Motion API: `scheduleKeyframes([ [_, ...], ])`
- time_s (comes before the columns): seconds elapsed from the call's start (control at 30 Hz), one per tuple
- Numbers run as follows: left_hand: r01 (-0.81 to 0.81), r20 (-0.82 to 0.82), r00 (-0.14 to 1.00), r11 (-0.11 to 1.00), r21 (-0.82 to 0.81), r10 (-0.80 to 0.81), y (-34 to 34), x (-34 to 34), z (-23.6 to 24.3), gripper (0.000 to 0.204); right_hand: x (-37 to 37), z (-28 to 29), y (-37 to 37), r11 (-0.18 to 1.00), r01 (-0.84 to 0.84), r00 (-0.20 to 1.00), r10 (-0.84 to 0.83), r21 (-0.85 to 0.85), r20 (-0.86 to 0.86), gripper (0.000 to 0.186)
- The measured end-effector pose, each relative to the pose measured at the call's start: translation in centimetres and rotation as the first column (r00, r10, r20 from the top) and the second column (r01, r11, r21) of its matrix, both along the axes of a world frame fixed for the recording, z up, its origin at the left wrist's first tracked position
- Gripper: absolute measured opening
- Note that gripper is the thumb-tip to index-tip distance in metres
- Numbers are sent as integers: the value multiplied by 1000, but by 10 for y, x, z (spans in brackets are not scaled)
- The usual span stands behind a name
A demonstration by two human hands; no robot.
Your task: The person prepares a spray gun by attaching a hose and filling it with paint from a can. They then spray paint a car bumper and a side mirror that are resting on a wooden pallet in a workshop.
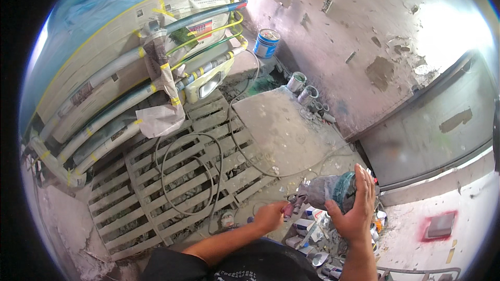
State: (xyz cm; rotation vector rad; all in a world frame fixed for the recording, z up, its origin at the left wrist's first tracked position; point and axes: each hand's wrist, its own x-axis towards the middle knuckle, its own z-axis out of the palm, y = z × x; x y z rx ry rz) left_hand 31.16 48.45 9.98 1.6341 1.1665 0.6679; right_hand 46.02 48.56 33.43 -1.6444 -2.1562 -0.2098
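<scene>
My left hand [270,217] is curled tight round the pinkish handle of a spray gun [314,191], right of the slatted grate [117,216]. My right hand [355,203], fingers straight and thumb apart, lies against its rounded cup [341,190], mottled grey and teal. A looped, smooth hose [222,161] lies over the grate; paper-wrapped tubes [109,118] slant above its left side.

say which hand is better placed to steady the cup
Likely the right: the right hand is open at the teal end of the cup, while the left hand is closed around the spray gun.
</scene>
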Motion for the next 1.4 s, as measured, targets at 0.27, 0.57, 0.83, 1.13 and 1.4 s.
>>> scheduleKeyframes([
  [0.27,-71,-91,994,995,-63,65,8,-8,-2,20,-36,-3,11,985,170,984,-169,12,-49,82],
  [0.57,-140,-34,990,989,-38,139,25,-3,-8,10,-16,-1,37,998,-60,812,52,5,-581,86],
  [0.83,-165,144,977,984,62,155,85,26,37,24,70,-97,65,995,-56,6,-85,-85,-996,61],
  [1.13,-68,450,893,992,106,13,139,127,42,38,90,-161,136,898,-273,358,-238,-345,-903,88],
  [1.4,24,416,908,997,79,-55,162,196,57,72,155,-131,187,891,-341,254,-220,-300,-942,42],
])
